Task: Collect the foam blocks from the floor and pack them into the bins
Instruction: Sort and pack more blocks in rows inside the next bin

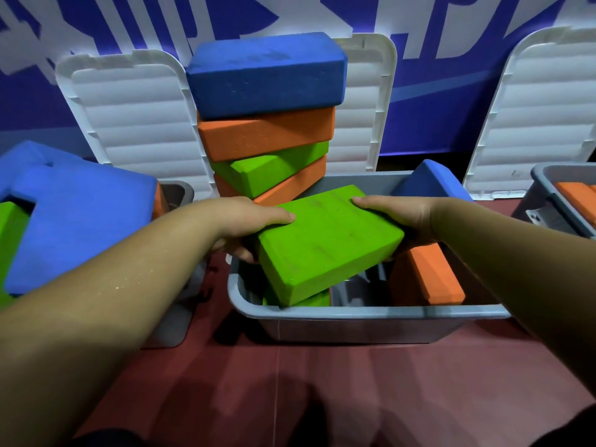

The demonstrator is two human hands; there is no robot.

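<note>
A flat, rectangular bright-green foam block (pixel 325 243), its top faintly scuffed, hangs tilted above the middle grey plastic bin (pixel 354 312). The left hand (pixel 254 221) and right hand (pixel 396 217) grip its opposite edges, thumbs on top and fingers curled beneath. Inside that bin lie a second green block (pixel 300 300), an orange foam block (pixel 425 279) and a blue block (pixel 432 182) leaning at the far corner. The left grey bin (pixel 174 195) is heaped with blue foam blocks (pixel 80 214); the right grey bin (pixel 548 182) holds an orange slab (pixel 577 195).
</note>
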